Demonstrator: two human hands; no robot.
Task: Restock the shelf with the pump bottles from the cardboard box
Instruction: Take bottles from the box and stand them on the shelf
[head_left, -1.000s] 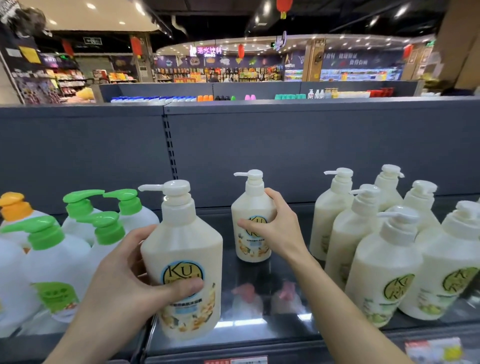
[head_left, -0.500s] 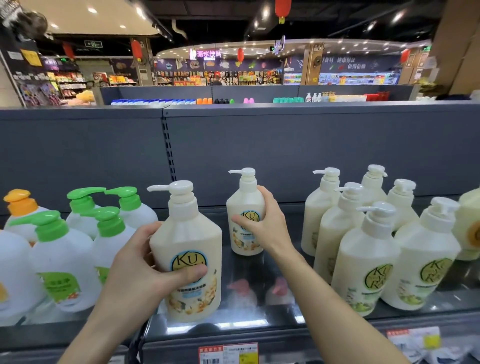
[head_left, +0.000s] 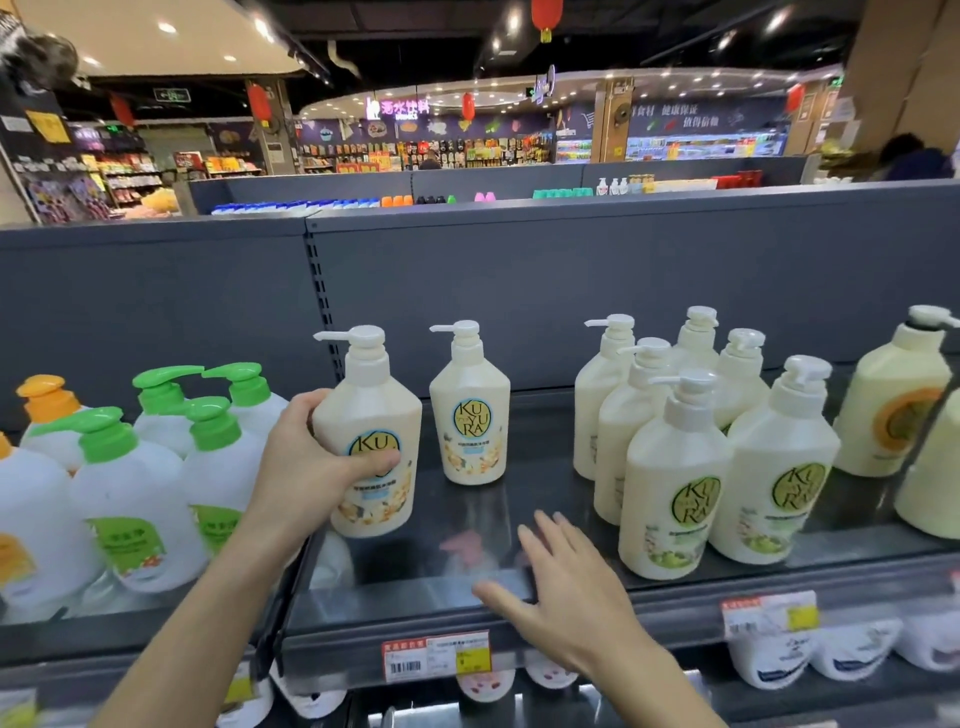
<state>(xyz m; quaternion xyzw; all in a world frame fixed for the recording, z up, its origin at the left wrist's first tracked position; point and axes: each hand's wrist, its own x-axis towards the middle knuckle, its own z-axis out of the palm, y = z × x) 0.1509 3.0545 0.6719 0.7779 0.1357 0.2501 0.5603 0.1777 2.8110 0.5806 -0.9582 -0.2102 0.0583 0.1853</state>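
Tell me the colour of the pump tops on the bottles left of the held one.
Mostly green pump tops; one is orange. Head view.

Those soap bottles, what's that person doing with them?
A person is putting pump bottles on a store shelf. Their left hand grips a cream bottle with a blue label, which looks set down near the shelf's front. Another bottle just like it stands alone farther back. The right hand is open and holds nothing, hovering over the shelf's front edge. Green-label bottles stand grouped to the right.
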